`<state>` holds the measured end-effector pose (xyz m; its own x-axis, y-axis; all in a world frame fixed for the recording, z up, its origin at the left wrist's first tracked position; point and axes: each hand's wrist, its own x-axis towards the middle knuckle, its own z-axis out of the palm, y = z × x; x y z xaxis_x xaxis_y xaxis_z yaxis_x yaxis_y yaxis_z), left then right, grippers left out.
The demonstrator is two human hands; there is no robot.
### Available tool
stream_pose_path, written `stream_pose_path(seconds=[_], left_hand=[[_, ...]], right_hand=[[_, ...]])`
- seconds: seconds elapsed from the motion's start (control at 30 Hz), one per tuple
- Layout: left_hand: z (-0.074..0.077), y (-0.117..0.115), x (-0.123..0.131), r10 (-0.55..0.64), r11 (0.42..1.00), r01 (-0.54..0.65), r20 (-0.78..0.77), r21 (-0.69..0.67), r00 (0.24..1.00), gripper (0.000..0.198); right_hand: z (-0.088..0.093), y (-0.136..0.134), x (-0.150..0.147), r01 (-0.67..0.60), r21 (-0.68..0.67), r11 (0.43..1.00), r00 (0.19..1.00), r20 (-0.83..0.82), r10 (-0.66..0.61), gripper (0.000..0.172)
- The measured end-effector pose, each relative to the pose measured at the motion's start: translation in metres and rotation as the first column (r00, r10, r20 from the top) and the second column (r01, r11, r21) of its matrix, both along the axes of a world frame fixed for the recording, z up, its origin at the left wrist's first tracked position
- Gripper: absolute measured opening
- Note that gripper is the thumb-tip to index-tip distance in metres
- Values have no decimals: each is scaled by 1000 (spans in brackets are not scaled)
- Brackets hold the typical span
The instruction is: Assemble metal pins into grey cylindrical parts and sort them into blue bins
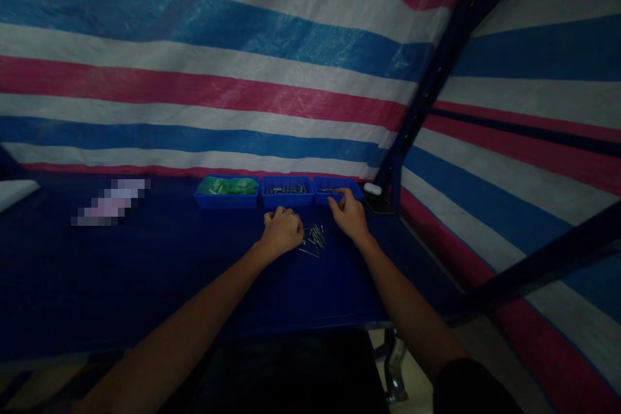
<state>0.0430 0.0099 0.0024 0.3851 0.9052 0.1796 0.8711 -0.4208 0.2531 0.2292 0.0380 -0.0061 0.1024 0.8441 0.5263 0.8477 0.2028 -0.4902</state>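
Note:
On the blue table (pixel 160 272) lies a loose pile of thin metal screws or pins (pixel 316 237). My left hand (pixel 283 231) rests at the pile's left side, its fingers curled closed; what they hold, if anything, is hidden. My right hand (pixel 350 215) is at the front of the right blue bin (pixel 359 191), thumb and index finger apart, its other fingers partly hidden. Small metal pieces lie in that bin. The middle blue bin (pixel 288 200) holds short metal parts, and the left blue bin (pixel 227 204) holds green plastic bags (pixel 228 185).
A white case (pixel 372 189) and a dark flat object (pixel 381 207) sit right of the bins. A blurred-out paper-like item (pixel 114 199) and a white object (pixel 17 193) lie at left. Dark frame posts (pixel 395 171) and striped sheeting (pixel 218 87) enclose the table.

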Motion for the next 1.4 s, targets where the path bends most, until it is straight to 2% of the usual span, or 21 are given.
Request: stream_pose_path(seconds=[0.07,0.17,0.3,0.43,0.57,0.67,0.77,0.83,0.9,1.0,1.13,1.3,1.4], left_hand=[[0,0,2,-23,1000,23,27,13,999,16],[-1,7,1,-26,1000,24,140,15,990,17],[0,18,-7,-63,997,45,373,55,926,17],[2,21,-11,-66,996,29,468,84,881,16],[3,19,-9,-58,998,35,444,61,894,21],[-1,19,-9,-56,998,61,301,-7,952,26],[-3,17,-12,-115,991,119,65,-63,991,22],[-2,15,-14,-140,989,138,-44,-46,989,19],[3,12,-16,-131,991,127,-92,-44,987,18],[14,8,-17,-80,990,65,-124,-121,989,17],[22,5,-18,21,977,-54,-160,-206,987,16],[12,7,-17,42,991,-56,-113,-122,993,19],[4,16,-17,40,995,-37,27,-95,999,22]], right_hand=[[-1,-7,-14,-167,-21,986,986,16,167,27],[0,-14,-31,-359,-58,931,931,46,362,21],[2,-18,-36,-417,-59,907,905,67,420,16],[2,-22,-35,-417,-44,908,902,107,419,12],[8,-25,-37,-378,-19,926,910,179,375,18],[18,-18,-29,-302,20,953,924,252,288,22],[27,-4,-12,-33,109,993,974,227,7,24],[28,5,-2,149,104,983,971,175,-165,29],[24,7,4,208,35,978,965,155,-211,39],[13,-2,0,110,-74,991,985,142,-98,41],[6,-18,-21,-138,-120,983,981,120,153,34],[5,-24,-42,-341,-148,929,927,113,358,31],[5,-25,-45,-398,-138,907,903,113,414,28]])
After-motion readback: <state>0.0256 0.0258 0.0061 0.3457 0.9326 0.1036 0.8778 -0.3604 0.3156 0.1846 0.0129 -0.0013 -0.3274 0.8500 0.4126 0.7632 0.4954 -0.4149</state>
